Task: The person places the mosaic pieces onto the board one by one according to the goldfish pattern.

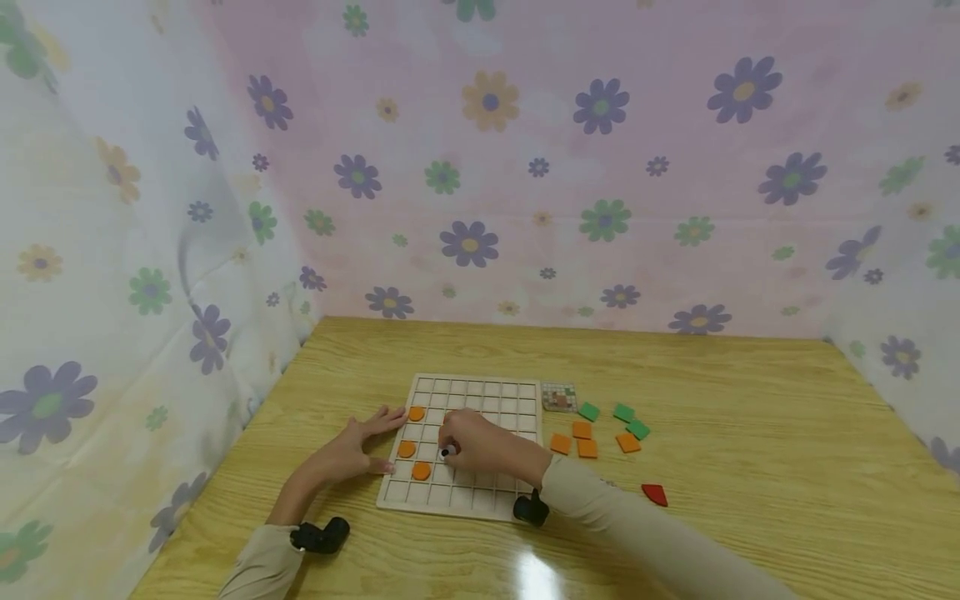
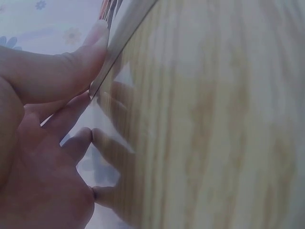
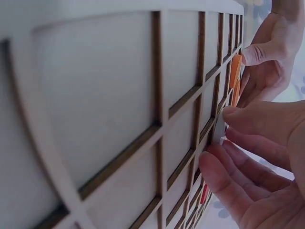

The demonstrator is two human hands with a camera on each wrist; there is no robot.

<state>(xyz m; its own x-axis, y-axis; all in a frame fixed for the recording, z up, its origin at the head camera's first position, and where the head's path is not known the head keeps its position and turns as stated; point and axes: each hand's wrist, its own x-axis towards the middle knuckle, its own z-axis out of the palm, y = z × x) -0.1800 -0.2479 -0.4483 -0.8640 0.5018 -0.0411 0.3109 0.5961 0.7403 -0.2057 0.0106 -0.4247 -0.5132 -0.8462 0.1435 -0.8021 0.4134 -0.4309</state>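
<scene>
A pale wooden grid board (image 1: 450, 511) lies on the table, with three orange round pieces (image 1: 421, 472) in cells near its left side. My left hand (image 1: 347, 452) rests at the board's left edge, fingers spread, its thumb (image 2: 95, 40) against the rim. Over the left-middle cells, my right hand (image 1: 480, 443) pinches a small white piece (image 3: 219, 128) between thumb and fingertips. Some black shows on this piece in the head view. In the right wrist view, a red piece (image 3: 204, 194) shows beyond the fingers, mostly hidden.
Beside the board's upper right corner lies a small pattern card (image 1: 559, 397). Several orange squares (image 1: 587, 448) and three green squares (image 1: 623, 412) are scattered right of the board. A red quarter-circle piece (image 1: 655, 495) lies nearer, beyond the right forearm. Flowered cloth (image 1: 525, 192) hangs around the table.
</scene>
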